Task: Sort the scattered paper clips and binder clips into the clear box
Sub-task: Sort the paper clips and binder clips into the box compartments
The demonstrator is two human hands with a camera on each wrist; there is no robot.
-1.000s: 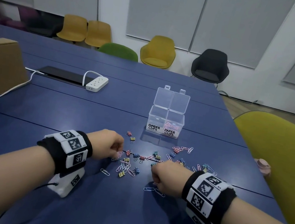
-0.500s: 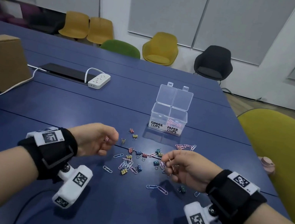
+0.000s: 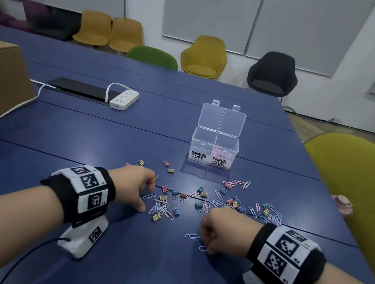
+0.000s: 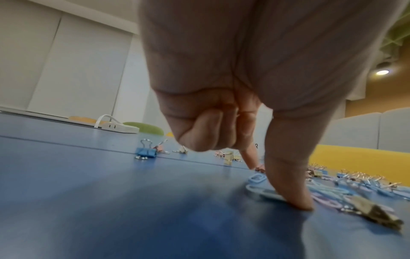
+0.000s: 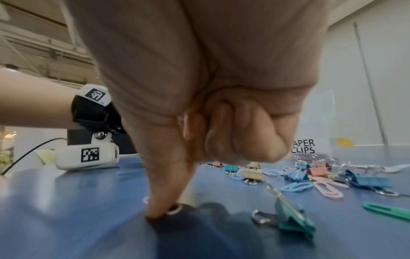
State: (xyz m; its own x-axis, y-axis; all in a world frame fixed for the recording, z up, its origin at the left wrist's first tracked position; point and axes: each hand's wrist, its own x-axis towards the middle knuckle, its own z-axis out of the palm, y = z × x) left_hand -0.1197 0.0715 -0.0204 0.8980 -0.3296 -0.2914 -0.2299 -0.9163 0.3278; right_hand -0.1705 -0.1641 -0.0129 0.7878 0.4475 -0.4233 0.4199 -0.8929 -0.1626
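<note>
On table (image 3: pixel 278 157) — hands among clips (image 3: pixel 208 202) | clear box (image 3: pixel 213 151) beyond.

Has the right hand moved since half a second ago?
Yes. The right hand has dropped from above the clip pile to the table, on its near side.

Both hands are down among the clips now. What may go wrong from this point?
1. The left hand presses its thumb tip beside a flat blue paper clip; the clip may slide away instead of lifting.
2. Paper clips and binder clips lie mixed, so one may land in the wrong half of the clear box.
</note>
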